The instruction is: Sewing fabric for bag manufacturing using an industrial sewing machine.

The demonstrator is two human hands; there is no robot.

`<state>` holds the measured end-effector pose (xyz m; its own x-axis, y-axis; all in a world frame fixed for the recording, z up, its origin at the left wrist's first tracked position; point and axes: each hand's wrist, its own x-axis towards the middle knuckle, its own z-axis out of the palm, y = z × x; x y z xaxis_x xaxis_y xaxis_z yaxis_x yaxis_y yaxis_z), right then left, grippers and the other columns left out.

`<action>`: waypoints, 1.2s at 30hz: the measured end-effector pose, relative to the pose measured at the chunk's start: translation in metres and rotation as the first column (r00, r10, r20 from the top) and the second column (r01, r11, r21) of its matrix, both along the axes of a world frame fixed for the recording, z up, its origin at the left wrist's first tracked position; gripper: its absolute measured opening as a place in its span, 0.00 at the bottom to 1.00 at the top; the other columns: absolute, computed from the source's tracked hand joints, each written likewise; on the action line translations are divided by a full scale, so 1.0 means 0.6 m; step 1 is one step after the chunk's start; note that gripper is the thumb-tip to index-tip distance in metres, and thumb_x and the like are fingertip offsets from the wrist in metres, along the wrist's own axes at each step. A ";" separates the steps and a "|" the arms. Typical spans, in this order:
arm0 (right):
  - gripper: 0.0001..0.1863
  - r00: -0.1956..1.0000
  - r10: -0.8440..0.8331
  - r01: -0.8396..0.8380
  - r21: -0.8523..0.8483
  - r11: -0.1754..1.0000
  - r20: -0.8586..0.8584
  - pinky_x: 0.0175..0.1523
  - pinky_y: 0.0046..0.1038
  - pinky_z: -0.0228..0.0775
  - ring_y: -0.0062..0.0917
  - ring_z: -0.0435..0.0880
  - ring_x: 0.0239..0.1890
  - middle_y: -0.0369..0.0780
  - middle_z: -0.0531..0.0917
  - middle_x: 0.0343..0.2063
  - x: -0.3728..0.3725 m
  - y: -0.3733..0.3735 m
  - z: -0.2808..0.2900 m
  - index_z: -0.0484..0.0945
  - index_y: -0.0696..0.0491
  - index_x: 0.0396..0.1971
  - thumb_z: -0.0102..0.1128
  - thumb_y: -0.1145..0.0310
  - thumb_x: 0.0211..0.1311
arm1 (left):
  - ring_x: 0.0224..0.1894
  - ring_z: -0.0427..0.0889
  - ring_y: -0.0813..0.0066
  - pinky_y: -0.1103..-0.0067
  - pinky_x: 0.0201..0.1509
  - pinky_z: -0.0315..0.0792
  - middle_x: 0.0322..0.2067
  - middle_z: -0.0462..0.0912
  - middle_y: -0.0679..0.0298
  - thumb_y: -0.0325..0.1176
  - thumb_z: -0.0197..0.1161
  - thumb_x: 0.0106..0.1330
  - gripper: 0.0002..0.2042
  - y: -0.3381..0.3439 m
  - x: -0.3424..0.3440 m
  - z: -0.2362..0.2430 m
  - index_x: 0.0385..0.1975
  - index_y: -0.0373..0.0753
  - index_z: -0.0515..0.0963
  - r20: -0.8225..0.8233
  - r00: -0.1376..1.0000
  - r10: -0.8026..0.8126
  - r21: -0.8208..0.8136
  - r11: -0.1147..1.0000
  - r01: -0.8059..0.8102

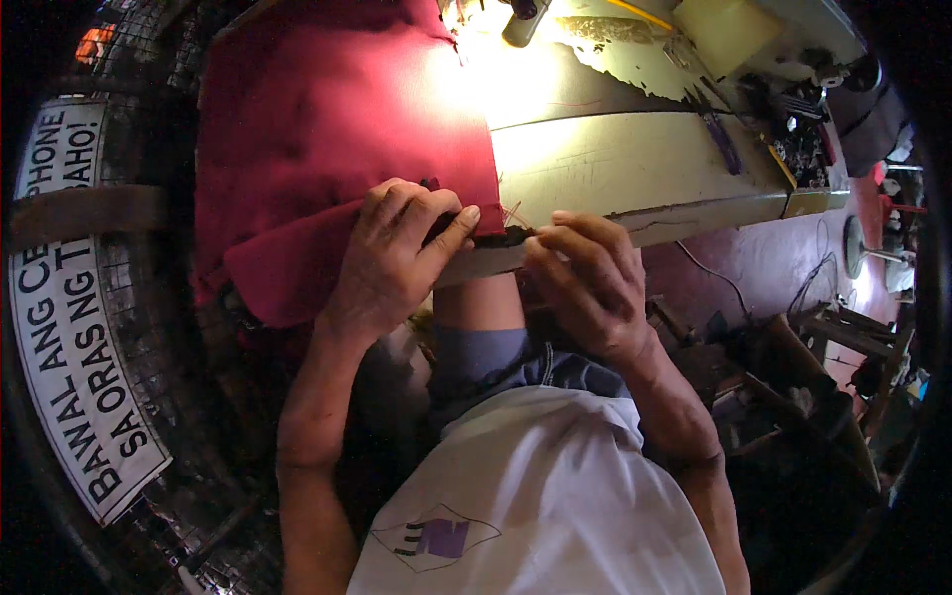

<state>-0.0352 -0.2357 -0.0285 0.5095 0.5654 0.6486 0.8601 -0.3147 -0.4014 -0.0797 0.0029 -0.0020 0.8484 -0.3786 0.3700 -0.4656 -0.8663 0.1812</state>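
Note:
A large red fabric piece (337, 109) lies over the left part of the worktable (615, 159), its lower part folded near the front edge. My left hand (402, 248) has its fingers curled over the fabric's front edge, with the thumb pressing close to the corner. Beside that corner, where loose threads (511, 213) show, my right hand (585, 278) is closed with curled fingers; what is between its fingertips is too small and shadowed to make out.
Scissors (719, 134), a yellow tool (778, 169), small parts (803, 134) and yellowish foam (729, 30) lie on the table's right. Wire mesh with a white sign (74, 297) stands left. A cable (714, 268), a fan (855, 248) and wooden clutter (823, 397) are at right.

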 end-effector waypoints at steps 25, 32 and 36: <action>0.25 0.926 0.359 -0.317 -0.277 0.907 0.118 0.56 0.39 0.77 0.39 0.81 0.52 0.50 0.80 0.48 0.081 0.031 0.008 0.80 0.63 0.45 0.60 0.70 0.43 | 0.65 0.70 0.56 0.59 0.72 0.61 0.58 0.74 0.54 0.36 0.61 0.64 0.20 0.013 0.061 0.015 0.54 0.34 0.76 -0.101 0.989 0.104 0.041 0.994 -0.100; 0.20 0.928 0.365 -0.335 -0.252 0.908 0.080 0.49 0.35 0.79 0.37 0.84 0.46 0.47 0.82 0.43 0.090 0.033 0.011 0.81 0.62 0.42 0.64 0.72 0.45 | 0.64 0.70 0.55 0.60 0.69 0.64 0.59 0.74 0.52 0.35 0.62 0.59 0.23 0.014 0.070 0.020 0.55 0.34 0.75 -0.105 0.992 0.071 0.025 0.997 -0.069; 0.19 0.918 0.391 -0.360 -0.271 0.893 0.066 0.49 0.34 0.79 0.36 0.84 0.46 0.46 0.82 0.43 0.097 0.036 0.020 0.81 0.62 0.41 0.64 0.72 0.46 | 0.63 0.71 0.55 0.59 0.68 0.64 0.58 0.75 0.52 0.37 0.61 0.60 0.22 0.018 0.073 0.023 0.54 0.34 0.76 -0.152 0.985 0.077 0.028 0.997 -0.073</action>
